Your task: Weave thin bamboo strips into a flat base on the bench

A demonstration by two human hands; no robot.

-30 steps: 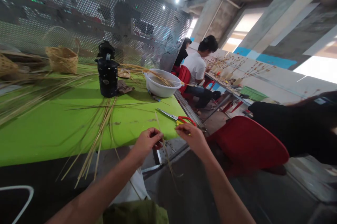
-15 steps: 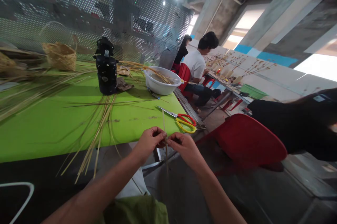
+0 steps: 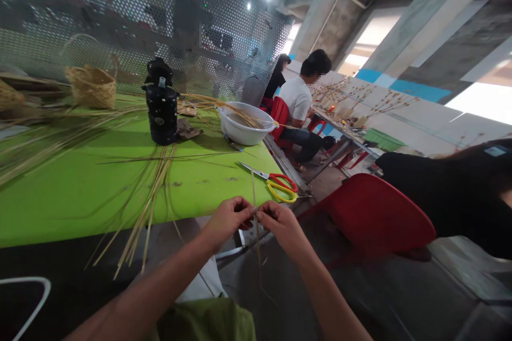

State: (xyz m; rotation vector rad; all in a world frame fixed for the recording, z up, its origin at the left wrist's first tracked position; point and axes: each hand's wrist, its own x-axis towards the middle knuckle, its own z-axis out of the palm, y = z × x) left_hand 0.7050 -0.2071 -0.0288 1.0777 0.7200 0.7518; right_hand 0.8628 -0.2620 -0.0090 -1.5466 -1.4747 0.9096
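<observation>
My left hand and my right hand meet fingertip to fingertip just below the front edge of the green table. Both pinch a thin straw strand that stands nearly upright between them and trails down past my wrists. Red and yellow scissors lie on the table just beyond my right hand. A loose bundle of straw hangs over the table edge to the left of my left hand.
On the table stand a black bottle, a white basin with straw in it, and a woven basket at the back left. A red chair stands to my right with a person in black. Two people sit at another table behind.
My hands came together from slightly apart, the right one moving left to meet the left. The strand swung from leaning left to nearly upright.
</observation>
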